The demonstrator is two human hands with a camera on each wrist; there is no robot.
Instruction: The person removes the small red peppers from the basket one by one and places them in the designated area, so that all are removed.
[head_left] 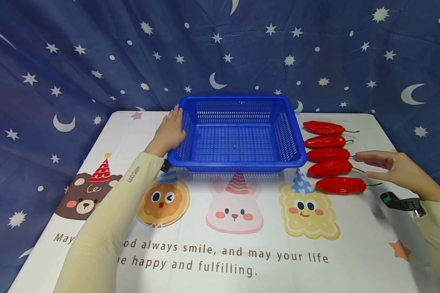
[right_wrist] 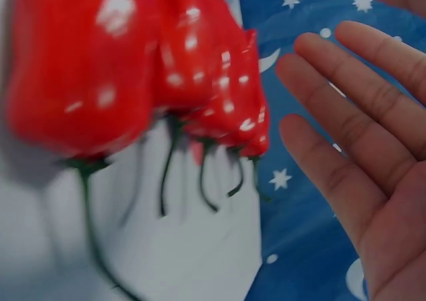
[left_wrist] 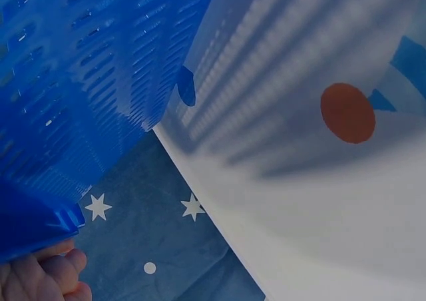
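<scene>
A blue plastic basket (head_left: 234, 164) with slotted walls stands at the back middle of the table. My left hand (head_left: 171, 130) grips its left rim; in the left wrist view, the fingers (left_wrist: 50, 274) show bent below the rim edge. Several red chili peppers (head_left: 329, 154) with dark stems lie in a column right of the basket, their stems pointing right. My right hand (head_left: 396, 169) hovers by the stem ends, thumb and fingers apart. The right wrist view shows the spread fingers (right_wrist: 359, 81) beside the peppers (right_wrist: 80, 68), with nothing held.
A white tablecloth (head_left: 190, 280) with cartoon figures and printed words covers the table. Behind it hangs a dark blue curtain (head_left: 249, 49) with stars and moons, close to the basket's back. The nearest pepper (head_left: 341, 185) lies slightly apart from the others.
</scene>
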